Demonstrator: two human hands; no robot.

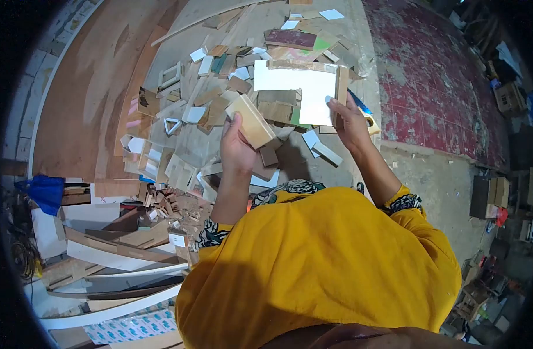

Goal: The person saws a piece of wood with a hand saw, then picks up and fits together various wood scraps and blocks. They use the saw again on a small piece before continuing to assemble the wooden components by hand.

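My left hand (238,145) is closed on a pale, rectangular wooden block (252,122), thumb laid along its near side. Farther right, my right hand (350,125) grips an L-shaped white board (304,84) by its right leg. A brown wooden strip runs along that leg's outer edge, and wood also shows along the board's far edge. Both pieces are held above the scrap-covered worktable, apart from each other. Just beyond my right hand, a saw (360,104) with a blue blade and pale handle is partly hidden.
Many wood and white-board offcuts (208,99) cover the table around my hands. A large brown plywood sheet (83,93) stands at the left. Long boards (121,247) are stacked at lower left. A worn red surface (435,87) lies to the right, with cardboard boxes (499,192) farther off.
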